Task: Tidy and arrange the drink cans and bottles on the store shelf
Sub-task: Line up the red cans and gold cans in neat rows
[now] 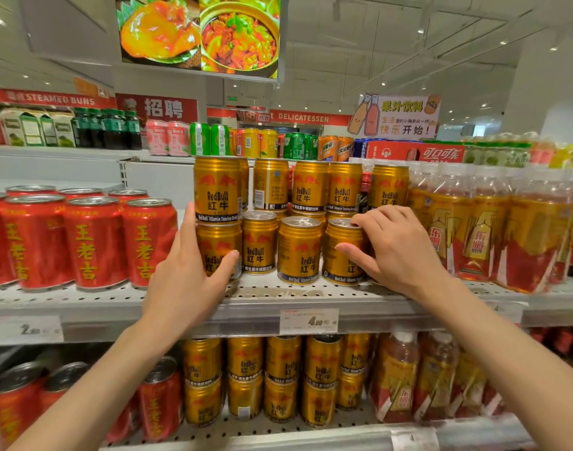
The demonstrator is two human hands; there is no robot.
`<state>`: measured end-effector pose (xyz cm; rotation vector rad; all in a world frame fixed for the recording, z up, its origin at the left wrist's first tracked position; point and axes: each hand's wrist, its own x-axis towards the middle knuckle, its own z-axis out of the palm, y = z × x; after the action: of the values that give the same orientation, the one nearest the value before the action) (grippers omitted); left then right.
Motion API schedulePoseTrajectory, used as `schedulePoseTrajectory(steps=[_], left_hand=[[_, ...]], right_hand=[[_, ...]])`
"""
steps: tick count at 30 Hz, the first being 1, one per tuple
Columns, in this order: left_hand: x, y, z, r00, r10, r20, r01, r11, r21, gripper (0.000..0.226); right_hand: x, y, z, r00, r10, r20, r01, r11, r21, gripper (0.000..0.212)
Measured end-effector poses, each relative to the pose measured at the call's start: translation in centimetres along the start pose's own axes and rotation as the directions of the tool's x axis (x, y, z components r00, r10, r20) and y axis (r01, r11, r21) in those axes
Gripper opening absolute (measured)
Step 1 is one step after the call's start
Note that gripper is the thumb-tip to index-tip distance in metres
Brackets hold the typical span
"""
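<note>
Just left of the left hand (184, 275) sit red cans (93, 242); that hand wraps the bottom gold can (218, 245) of a two-high stack. Two more gold cans (298, 252) stand on the shelf (278, 296) between the hands. The right hand (397, 252) grips the end can (342, 258), thumb in front, fingers seemingly over its lid; bottles (474, 229) just right.

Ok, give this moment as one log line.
left hand holds lower stacked can | right hand grips rightmost front can | both cans standing on shelf
</note>
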<state>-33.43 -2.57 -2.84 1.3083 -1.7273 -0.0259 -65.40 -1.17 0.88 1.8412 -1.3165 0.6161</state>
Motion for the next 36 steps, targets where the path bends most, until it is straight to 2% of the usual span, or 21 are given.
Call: schedulePoseTrajectory(steps=[6, 10, 14, 18, 23, 27, 32, 36], left_hand=[[-0.1, -0.1, -0.1, 1.000, -0.007, 0.009, 0.007, 1.000, 0.002, 0.092], [0.0, 0.0, -0.2, 1.000, 0.023, -0.007, -0.023, 1.000, -0.009, 0.097], [0.0, -0.2, -0.4, 0.999, 0.041, -0.001, -0.041, 0.999, -0.034, 0.097], [0.0, -0.5, -0.3, 0.998, 0.065, 0.015, -0.064, 0.997, -0.053, 0.097], [0.2, -0.7, -0.3, 0.997, 0.076, 0.009, -0.075, 0.996, -0.057, 0.099], [0.1, -0.8, -0.3, 0.997, 0.077, 0.011, -0.076, 0.995, -0.065, 0.099], [0.2, -0.6, -0.7, 0.997, 0.077, 0.026, -0.076, 0.995, -0.058, 0.097], [0.1, -0.3, -1.2, 0.995, 0.100, 0.028, -0.099, 0.995, -0.006, 0.098]], right_hand=[[1.7, -2.9, -1.1, 1.000, -0.022, -0.021, 0.024, 0.998, 0.057, 0.073], [4.1, -7.2, -0.9, 0.995, -0.074, 0.061, 0.070, 0.996, 0.061, 0.075], [4.8, -7.8, -0.3, 0.990, -0.071, 0.126, 0.062, 0.996, 0.071, 0.060], [4.8, -7.3, -0.6, 0.985, -0.080, 0.151, 0.065, 0.993, 0.101, 0.056], [7.1, -8.4, -1.4, 0.982, -0.060, 0.181, 0.033, 0.988, 0.151, 0.065], [9.4, -10.4, -0.9, 0.953, -0.045, 0.300, 0.010, 0.993, 0.118, 0.065], [10.1, -10.8, -0.7, 0.924, -0.011, 0.382, -0.105, 0.954, 0.282, 0.049], [10.1, -10.3, -1.1, 0.910, -0.023, 0.414, -0.145, 0.918, 0.370, 0.050]])
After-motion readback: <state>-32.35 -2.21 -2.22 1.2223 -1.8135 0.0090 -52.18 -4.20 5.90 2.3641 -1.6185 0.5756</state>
